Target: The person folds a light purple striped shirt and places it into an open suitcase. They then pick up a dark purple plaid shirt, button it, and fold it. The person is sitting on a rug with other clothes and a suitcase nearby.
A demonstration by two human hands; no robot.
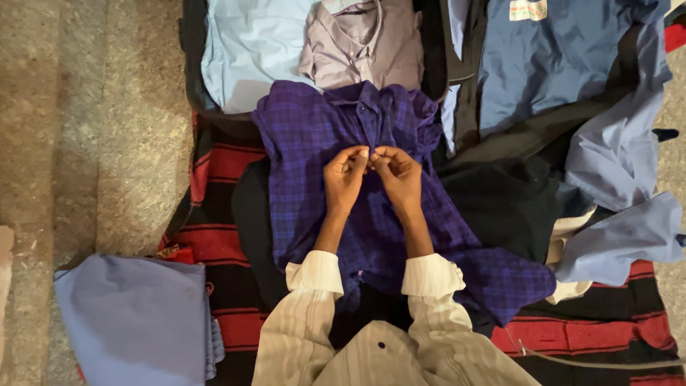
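A dark purple-blue checked shirt [307,136] lies spread out, collar away from me, on a red and black striped blanket [221,243]. My left hand [344,177] and my right hand [397,175] meet at the shirt's front placket, just below the collar. Both pinch the cloth there with closed fingertips, thumbs nearly touching. My cream striped sleeves come up from the bottom of the view.
Behind the checked shirt lie a light blue shirt [246,50] and a folded mauve shirt [364,46]. Blue garments [564,57] and a dark one [500,207] pile up on the right. A folded blue-grey cloth [132,322] sits at lower left. Stone floor [86,121] runs along the left.
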